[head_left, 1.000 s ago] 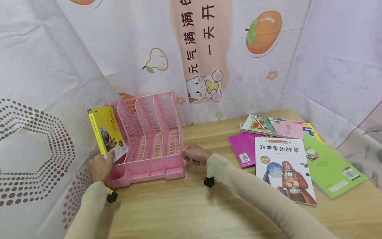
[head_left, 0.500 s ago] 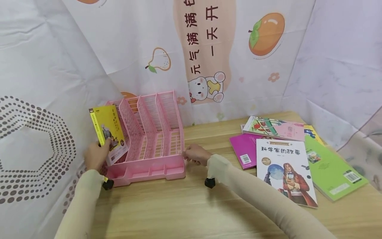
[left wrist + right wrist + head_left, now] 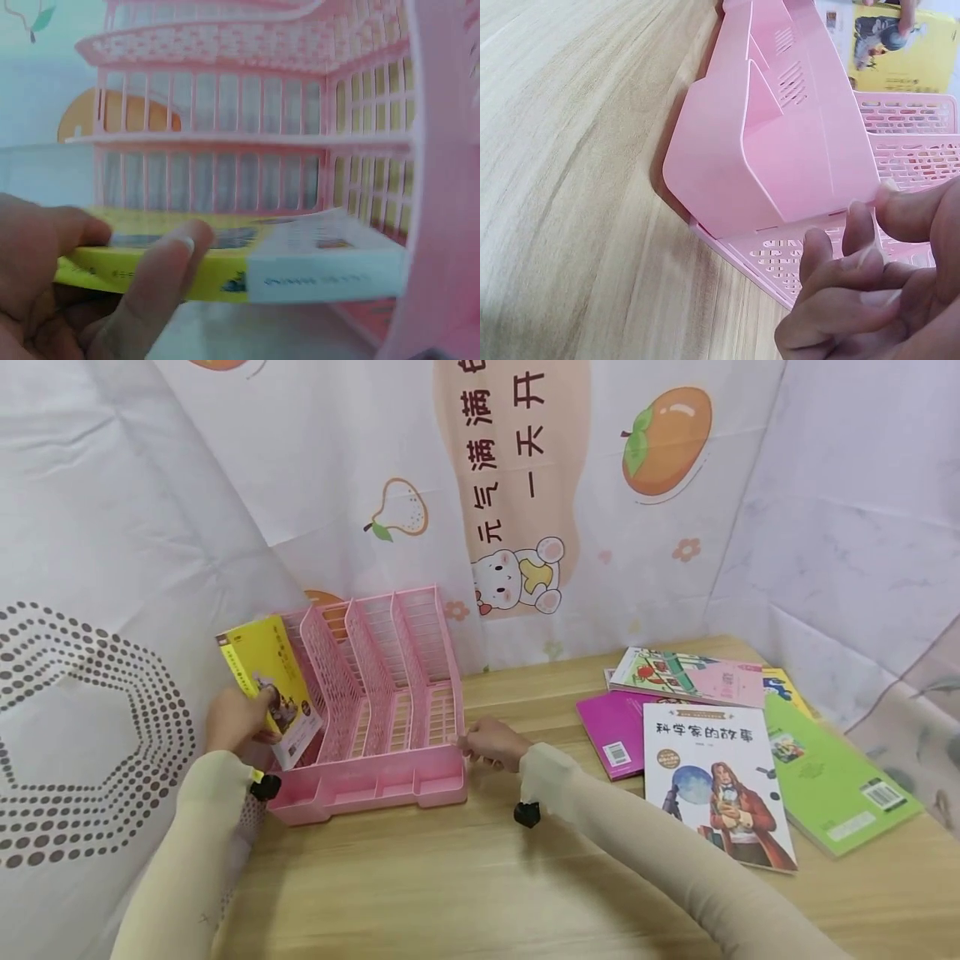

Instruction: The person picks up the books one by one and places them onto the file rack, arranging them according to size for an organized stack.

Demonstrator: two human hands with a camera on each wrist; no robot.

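A pink plastic book rack (image 3: 367,768) with upright dividers and small front trays stands at the left of the table. My left hand (image 3: 238,718) grips a yellow book (image 3: 272,672) by its spine, and the book leans in the rack's leftmost slot. In the left wrist view the thumb and fingers pinch the yellow book (image 3: 225,277), whose white lower end is beside the rack's front wall (image 3: 442,187). My right hand (image 3: 497,745) pinches the rack's right front corner. The right wrist view shows thumb and index finger on the edge of the rack (image 3: 810,150).
At the right lie several books: a white one (image 3: 720,793) with a red-coated figure, a green one (image 3: 840,785), a purple one (image 3: 607,735) and a pink one (image 3: 731,681). Behind the rack hangs a printed cloth (image 3: 322,460). The wooden table (image 3: 420,885) extends in front.
My left hand has shifted up along the spine of the yellow book, and the book's tilt has changed slightly. The right hand keeps its place on the rack's corner.
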